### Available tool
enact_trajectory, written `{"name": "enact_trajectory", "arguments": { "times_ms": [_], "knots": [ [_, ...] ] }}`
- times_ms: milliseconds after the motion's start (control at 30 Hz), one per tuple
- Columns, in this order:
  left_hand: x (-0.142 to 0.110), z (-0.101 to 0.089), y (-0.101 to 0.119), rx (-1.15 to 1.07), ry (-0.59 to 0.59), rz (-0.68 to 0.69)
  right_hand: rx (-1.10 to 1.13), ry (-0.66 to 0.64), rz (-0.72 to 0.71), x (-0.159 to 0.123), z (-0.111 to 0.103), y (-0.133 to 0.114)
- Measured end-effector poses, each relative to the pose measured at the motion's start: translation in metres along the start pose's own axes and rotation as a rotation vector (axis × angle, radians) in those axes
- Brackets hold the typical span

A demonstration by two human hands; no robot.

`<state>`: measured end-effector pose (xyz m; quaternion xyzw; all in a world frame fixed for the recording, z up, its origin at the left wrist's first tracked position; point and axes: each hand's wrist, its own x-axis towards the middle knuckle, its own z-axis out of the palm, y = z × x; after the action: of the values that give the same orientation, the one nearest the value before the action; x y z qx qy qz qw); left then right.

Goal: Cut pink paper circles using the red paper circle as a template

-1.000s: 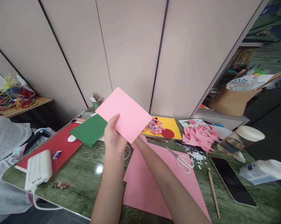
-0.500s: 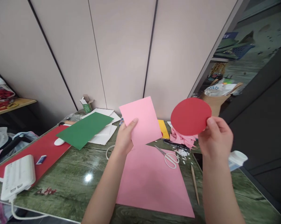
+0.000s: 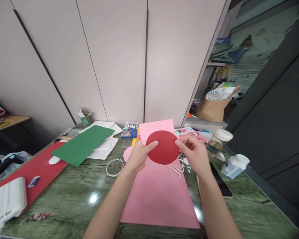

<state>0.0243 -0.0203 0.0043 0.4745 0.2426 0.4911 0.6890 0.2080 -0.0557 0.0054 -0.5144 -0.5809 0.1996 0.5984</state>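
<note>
The left hand [image 3: 140,155] pinches the red disc [image 3: 162,147] and the pink square [image 3: 156,126] behind it, thumb on the disc's face. The right hand [image 3: 193,153] pinches the disc's other edge — both pieces are held above the pink sheet [image 3: 160,199] on the worktop [image 3: 89,186], near the scissors [image 3: 176,172].

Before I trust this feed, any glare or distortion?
Head view: glare spots on the table either side of the pink sheet; head view: wide-angle stretch seems to tilt the rightmost bottle; head view: red disc evenly lit, no glare.
</note>
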Motion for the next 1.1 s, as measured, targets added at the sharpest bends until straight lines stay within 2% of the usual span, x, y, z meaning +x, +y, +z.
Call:
{"name": "enact_trajectory", "arguments": {
  "times_ms": [167, 233, 433, 667, 900, 1100],
  "knots": [
    [-0.001, 0.001, 0.003, 0.029, -0.057, -0.04, 0.059, -0.133, 0.028, 0.003, 0.004, 0.002],
    [-0.001, 0.001, 0.003, 0.03, -0.057, -0.042, 0.049, -0.149, 0.02, 0.003, 0.006, 0.002],
    [-0.001, 0.0, 0.002, 0.033, -0.048, -0.045, -0.032, -0.041, -0.023, 0.001, 0.011, 0.006],
    [0.0, 0.002, -0.002, 0.039, -0.051, -0.017, -0.281, 0.074, -0.129, -0.001, 0.014, 0.007],
    [0.002, 0.004, -0.005, 0.045, -0.078, -0.037, -0.277, 0.096, -0.134, 0.002, 0.014, 0.011],
    [0.002, 0.006, -0.009, 0.047, -0.073, 0.007, -0.27, 0.13, -0.129, 0.003, 0.015, 0.013]
  ]
}}
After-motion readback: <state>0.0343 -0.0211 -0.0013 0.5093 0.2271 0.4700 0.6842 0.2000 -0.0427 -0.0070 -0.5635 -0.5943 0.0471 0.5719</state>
